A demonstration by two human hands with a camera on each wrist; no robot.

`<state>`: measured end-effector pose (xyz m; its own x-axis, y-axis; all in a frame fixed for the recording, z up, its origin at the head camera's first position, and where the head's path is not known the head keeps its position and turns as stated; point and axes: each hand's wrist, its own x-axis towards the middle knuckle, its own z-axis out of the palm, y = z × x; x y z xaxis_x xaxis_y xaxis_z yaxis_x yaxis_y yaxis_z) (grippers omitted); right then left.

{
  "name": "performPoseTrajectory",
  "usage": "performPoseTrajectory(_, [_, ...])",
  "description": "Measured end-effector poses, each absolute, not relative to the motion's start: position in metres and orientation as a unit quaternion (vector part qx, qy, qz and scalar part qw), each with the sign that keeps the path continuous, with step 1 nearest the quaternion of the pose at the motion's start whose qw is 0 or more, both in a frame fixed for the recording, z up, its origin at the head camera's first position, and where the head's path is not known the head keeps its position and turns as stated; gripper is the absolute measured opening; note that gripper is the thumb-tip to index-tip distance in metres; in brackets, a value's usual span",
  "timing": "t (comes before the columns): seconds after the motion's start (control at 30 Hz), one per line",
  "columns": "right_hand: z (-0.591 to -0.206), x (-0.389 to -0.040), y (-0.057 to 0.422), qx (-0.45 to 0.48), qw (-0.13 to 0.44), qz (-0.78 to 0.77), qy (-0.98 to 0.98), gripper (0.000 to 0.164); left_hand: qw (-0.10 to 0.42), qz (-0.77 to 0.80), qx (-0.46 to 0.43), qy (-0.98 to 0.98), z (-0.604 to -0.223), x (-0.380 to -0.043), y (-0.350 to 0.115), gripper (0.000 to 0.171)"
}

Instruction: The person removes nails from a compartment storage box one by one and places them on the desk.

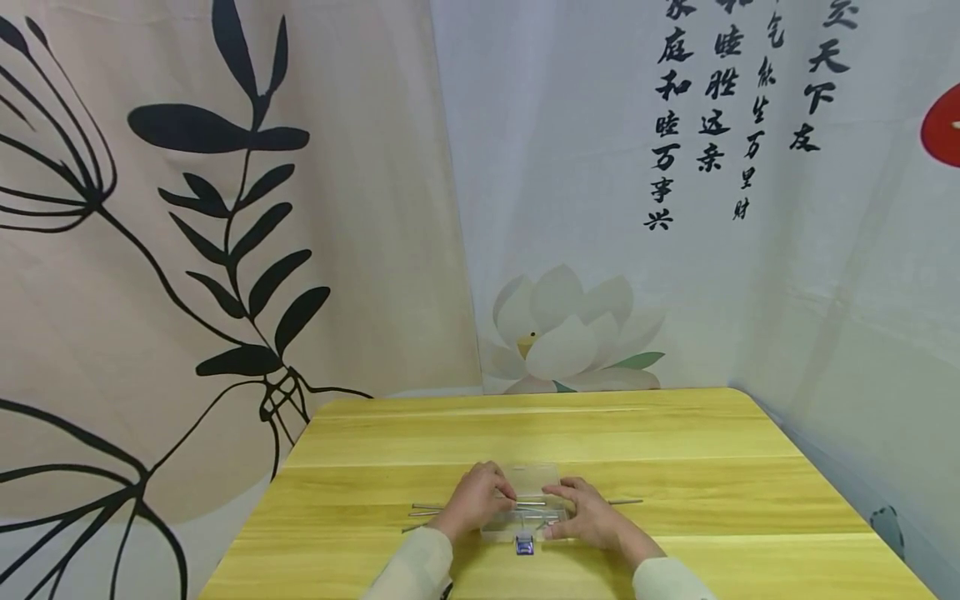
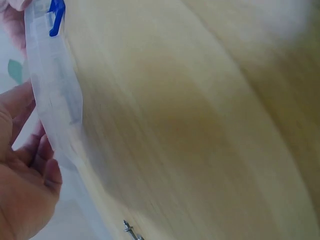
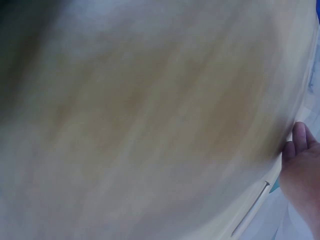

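A clear plastic box (image 1: pixel 495 527) lies on the table with its see-through lid (image 1: pixel 534 477) raised at the back. Its blue latch (image 1: pixel 524 545) hangs at the front. My left hand (image 1: pixel 476 498) reaches over the box's left end, thumb and fingers bent together at the end of a slim metal nail (image 1: pixel 532 503) that lies across the box. At the other end my right hand (image 1: pixel 588 514) grips the box, thumb at the front and fingers behind. In the left wrist view, the left fingers (image 2: pixel 44 150) curl beside the box wall; their tips are partly hidden.
Several thin nails (image 1: pixel 426 510) lie left of the box, partly behind the left wrist. Another long nail (image 1: pixel 626 502) with a flat head lies beyond the right hand. The wooden table (image 1: pixel 712 467) ends at a printed cloth backdrop (image 1: pixel 390 208).
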<state>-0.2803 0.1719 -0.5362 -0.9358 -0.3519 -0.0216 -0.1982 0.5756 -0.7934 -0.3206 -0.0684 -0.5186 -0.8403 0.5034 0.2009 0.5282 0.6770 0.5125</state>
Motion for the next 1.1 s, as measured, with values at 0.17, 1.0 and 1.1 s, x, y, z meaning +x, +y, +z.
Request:
performPoseTrajectory(0.17, [-0.536,-0.28,0.173,-0.154,0.09,-0.436,0.882,0.072,-0.015,-0.336,-0.256,-0.906,-0.521,-0.323,-0.069,0.007])
performPoseTrajectory(1.0, [-0.535,-0.28,0.172,-0.153,0.091,-0.431,0.885,0.072,-0.027,-0.227,-0.328,-0.917,-0.516,-0.334,-0.068,0.005])
performPoseTrajectory(1.1, [-0.535,-0.28,0.172,-0.155,0.09,-0.428,0.886,0.072,-0.022,-0.219,-0.334,-0.917,-0.517,-0.335,-0.067,0.005])
